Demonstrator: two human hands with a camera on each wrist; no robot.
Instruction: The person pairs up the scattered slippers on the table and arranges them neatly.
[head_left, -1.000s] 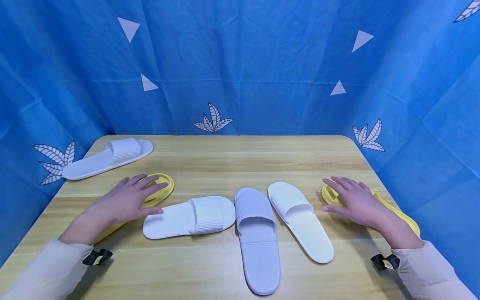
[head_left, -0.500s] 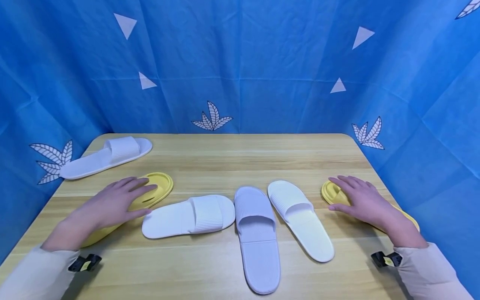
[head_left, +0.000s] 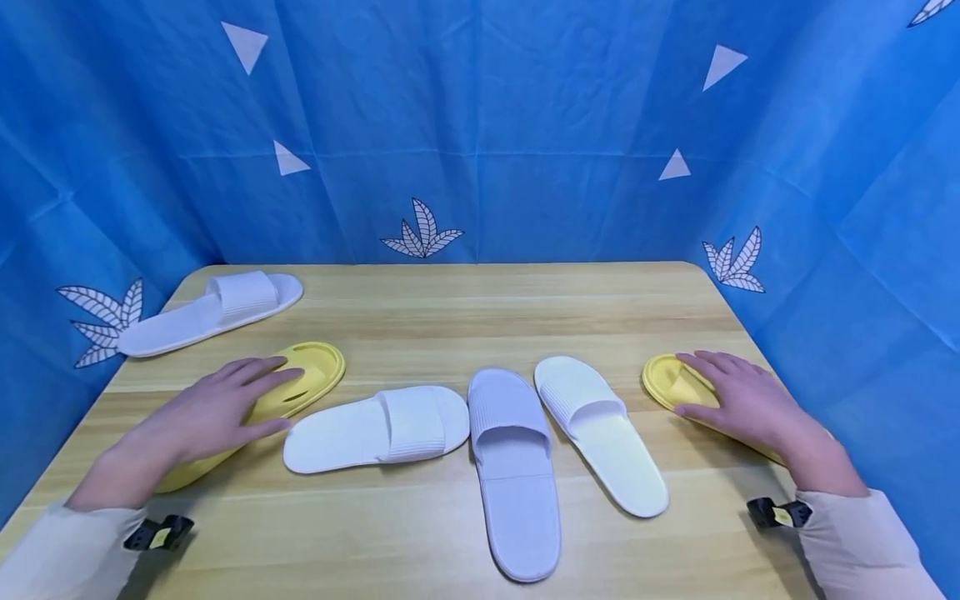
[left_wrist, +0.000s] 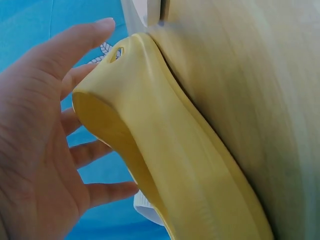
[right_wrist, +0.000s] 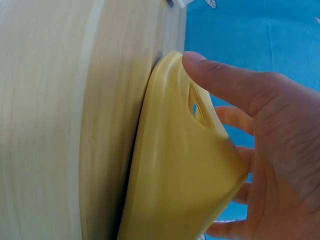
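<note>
My left hand (head_left: 217, 408) hovers over a yellow slipper (head_left: 318, 367) on the left of the table. Seen from the left wrist, its spread fingers (left_wrist: 111, 192) and thumb stand about the raised strap of the yellow slipper (left_wrist: 165, 130), loosely and without a grip. A second yellow slipper (head_left: 666, 382) lies at the right, largely covered by my right hand (head_left: 750, 400). In the right wrist view, the thumb is beside the toe end of that slipper (right_wrist: 175, 170); the relaxed fingers lie behind the strap. Whether the thumb touches it, I cannot tell.
Between the hands lie a white slipper (head_left: 330, 437) set sideways, a lavender slipper (head_left: 521, 525) pointing away, and a slanted cream slipper (head_left: 626, 467). Another pale slipper (head_left: 176, 329) is at the far left edge. Blue curtain (head_left: 480, 125) surrounds the wooden table (head_left: 480, 308).
My left hand has drawn back down and left along its yellow slipper, uncovering more of the toe. My right hand has shifted slightly right. The slippers have stayed in place.
</note>
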